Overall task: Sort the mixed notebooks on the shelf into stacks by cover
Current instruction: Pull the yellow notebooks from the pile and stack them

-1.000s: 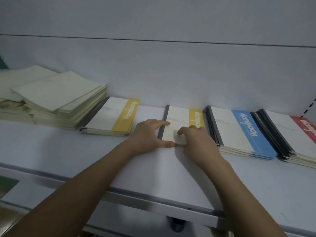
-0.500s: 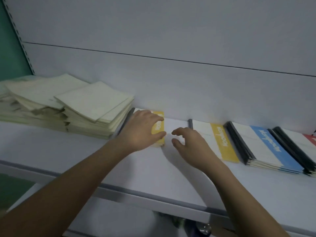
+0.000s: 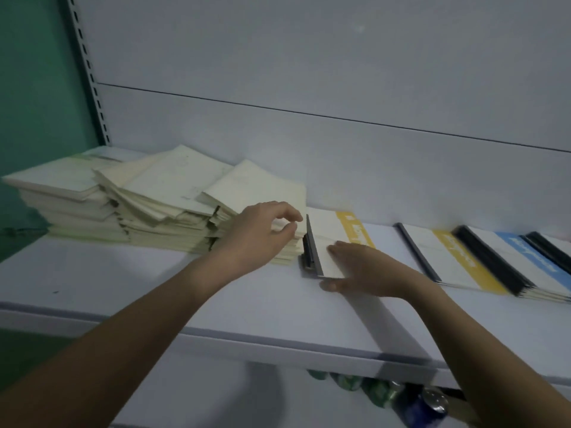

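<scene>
A small stack of white notebooks with a yellow band (image 3: 332, 234) lies on the white shelf (image 3: 216, 288), right beside a messy pile of cream notebooks (image 3: 154, 205). My right hand (image 3: 367, 270) holds the top yellow notebook at its near edge, fingers on the cover and thumb under the front edge. Its dark spine side is tilted up off the stack. My left hand (image 3: 259, 233) hovers with loosely curled fingers over the cream pile's right edge, just left of that spine, holding nothing. A single yellow-band notebook (image 3: 448, 257) lies further right.
Right of the single yellow notebook sit a blue-band stack (image 3: 525, 264) and a black-spined stack (image 3: 553, 250) cut off by the frame edge. A slotted upright (image 3: 89, 72) and green wall bound the left. Drink cans (image 3: 426, 403) stand under the shelf's front lip.
The view has swung left. My left hand came off the left yellow stack toward the cream pile. My right hand moved left and took hold of that stack's top notebook, tilting it up.
</scene>
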